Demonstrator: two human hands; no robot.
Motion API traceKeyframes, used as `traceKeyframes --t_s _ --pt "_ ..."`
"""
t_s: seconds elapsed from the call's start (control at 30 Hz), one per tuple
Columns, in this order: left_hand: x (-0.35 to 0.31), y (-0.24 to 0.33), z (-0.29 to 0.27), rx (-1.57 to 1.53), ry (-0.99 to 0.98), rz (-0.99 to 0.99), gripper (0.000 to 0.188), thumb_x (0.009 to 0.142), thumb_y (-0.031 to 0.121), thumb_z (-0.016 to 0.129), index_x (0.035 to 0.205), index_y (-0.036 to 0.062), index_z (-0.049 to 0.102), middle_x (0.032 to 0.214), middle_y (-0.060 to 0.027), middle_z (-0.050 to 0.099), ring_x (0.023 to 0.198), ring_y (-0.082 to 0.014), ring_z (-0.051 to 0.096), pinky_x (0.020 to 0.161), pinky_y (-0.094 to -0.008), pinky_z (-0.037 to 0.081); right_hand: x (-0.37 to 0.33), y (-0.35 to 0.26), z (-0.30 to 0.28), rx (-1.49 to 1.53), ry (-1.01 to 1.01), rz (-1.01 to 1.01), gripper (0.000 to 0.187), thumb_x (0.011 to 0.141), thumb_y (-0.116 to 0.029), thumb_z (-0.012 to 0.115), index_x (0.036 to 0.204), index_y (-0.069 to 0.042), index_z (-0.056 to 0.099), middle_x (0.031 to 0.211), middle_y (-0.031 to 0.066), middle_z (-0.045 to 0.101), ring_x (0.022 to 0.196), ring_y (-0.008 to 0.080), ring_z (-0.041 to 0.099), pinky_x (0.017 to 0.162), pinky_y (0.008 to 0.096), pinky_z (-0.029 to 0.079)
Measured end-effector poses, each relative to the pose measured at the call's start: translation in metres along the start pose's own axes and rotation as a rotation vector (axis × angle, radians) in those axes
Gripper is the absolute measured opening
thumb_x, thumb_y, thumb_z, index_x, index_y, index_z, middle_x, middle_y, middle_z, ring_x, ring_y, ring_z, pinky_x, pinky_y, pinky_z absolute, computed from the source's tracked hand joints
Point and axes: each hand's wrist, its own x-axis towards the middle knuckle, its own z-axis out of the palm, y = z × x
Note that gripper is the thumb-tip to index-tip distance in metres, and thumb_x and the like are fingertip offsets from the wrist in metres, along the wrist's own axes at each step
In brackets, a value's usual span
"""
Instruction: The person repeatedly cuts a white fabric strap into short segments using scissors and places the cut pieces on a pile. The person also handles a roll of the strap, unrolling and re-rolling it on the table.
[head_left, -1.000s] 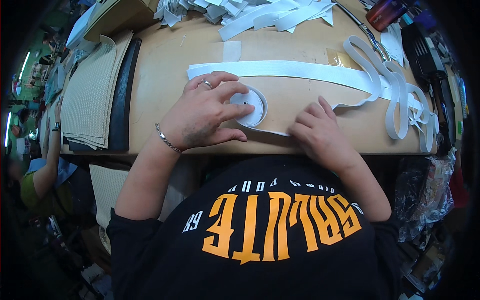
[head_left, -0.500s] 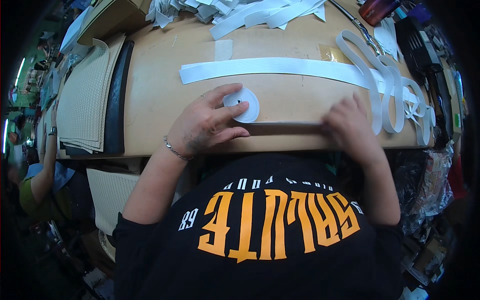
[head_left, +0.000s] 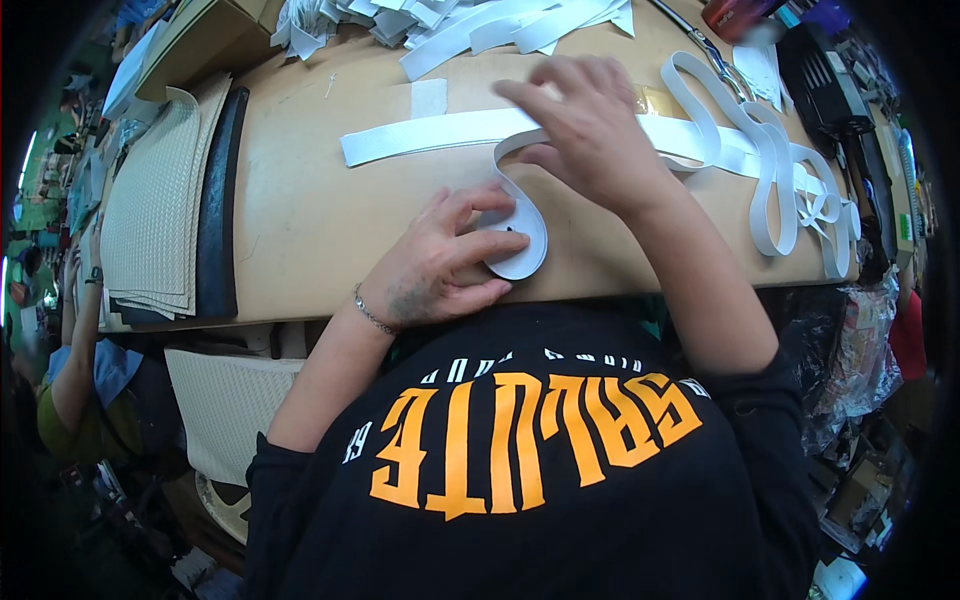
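Note:
My left hand (head_left: 432, 258) is closed on a flat roll of white elastic band (head_left: 530, 252), its fingers resting across the top of the coil. From the roll, the free band (head_left: 512, 160) rises in a curve and passes between the thumb and fingers of my right hand (head_left: 590, 125). That hand is raised over the table, slightly blurred, with thumb and forefinger apart; part of the band is hidden beneath it. Behind lies a wide white strip (head_left: 420, 138), laid across the table. Loose loops of white band (head_left: 775, 190) stand at the right.
White cut strips (head_left: 470, 35) are heaped at the back, near a cardboard box (head_left: 205, 45). Scissors (head_left: 725, 65) lie at the back right beside a black object (head_left: 825, 85). Textured beige sheets (head_left: 150, 205) are stacked at the left. A co-worker's arm (head_left: 80, 340) shows at the far left.
My right hand has swung up and left from the table's front edge. The band between the hands was straight and is now curved. My left hand and the roll have shifted slightly right and nearer.

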Motion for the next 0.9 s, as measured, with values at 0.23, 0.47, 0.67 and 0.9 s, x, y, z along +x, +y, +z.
traceKeyframes --t_s 0.23,0.47,0.67,0.9 --pt "0.005 0.004 -0.029 0.341 0.02 -0.026 0.061 0.07 0.007 0.068 0.129 0.0124 0.051 0.139 -0.0116 0.038 0.129 -0.0312 0.036 0.104 -0.0434 0.032 -0.069 -0.024 -0.048 0.306 -0.248 -0.055 0.056 0.066 -0.004 0.067 0.119 -0.018 0.055 0.125 0.0043 0.05 0.11 0.0272 0.047 0.095 0.0387 0.039" --pt "0.072 -0.02 -0.038 0.833 -0.207 0.14 0.027 0.075 0.017 0.068 0.101 0.0252 0.068 0.139 -0.0006 0.041 0.132 -0.0253 0.033 0.106 -0.047 0.03 -0.032 -0.037 -0.033 0.183 -0.401 -0.255 0.045 0.071 -0.01 0.065 0.115 -0.018 0.056 0.124 0.004 0.051 0.114 0.0265 0.046 0.094 0.0408 0.041" --pt "0.068 -0.012 -0.023 0.633 -0.21 0.117 0.009 0.073 0.021 0.071 0.074 0.0149 0.065 0.132 -0.0028 0.046 0.133 -0.0265 0.032 0.106 -0.048 0.029 -0.055 -0.027 -0.055 0.107 -0.485 -0.008 0.041 0.067 -0.023 0.072 0.104 -0.013 0.058 0.104 0.0059 0.055 0.102 0.0254 0.049 0.086 0.0384 0.045" --pt "0.064 0.003 0.008 0.545 -0.131 0.098 0.016 0.077 0.025 0.068 0.07 0.0109 0.063 0.129 -0.003 0.049 0.133 -0.0271 0.034 0.104 -0.063 0.024 -0.095 -0.022 -0.05 0.29 -0.198 0.241 0.043 0.064 -0.019 0.072 0.098 -0.001 0.052 0.096 0.0145 0.05 0.095 0.0328 0.049 0.085 0.0393 0.044"
